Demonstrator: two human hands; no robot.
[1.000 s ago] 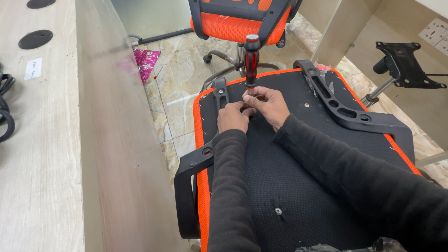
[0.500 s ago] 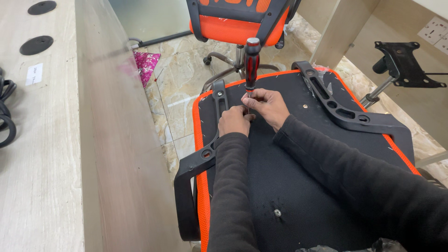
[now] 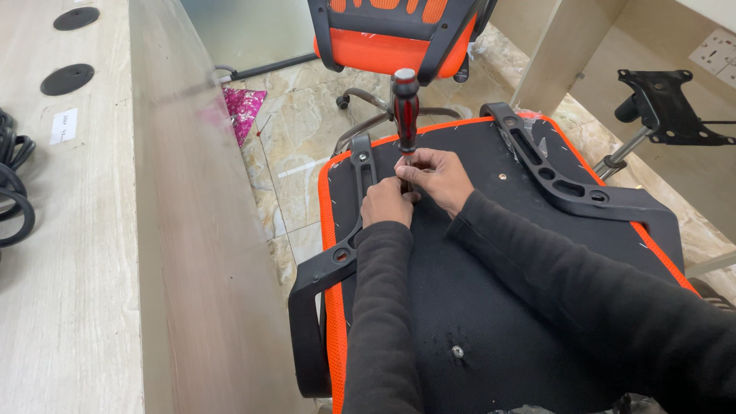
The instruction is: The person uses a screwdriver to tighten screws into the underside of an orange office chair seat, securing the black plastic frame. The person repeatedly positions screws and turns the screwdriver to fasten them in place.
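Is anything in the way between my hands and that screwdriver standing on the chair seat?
Nothing visible. Both the left hand and right hand are already closed around the lower shaft of the upright screwdriver on the seat underside.

A pale wooden desk is seen along the left of the frame, with two round black caps set in its top and black cables at the far left edge. A glossy beige marble floor is shown in the centre. An orange office chair is placed at the top, and light wooden panels at the upper right.
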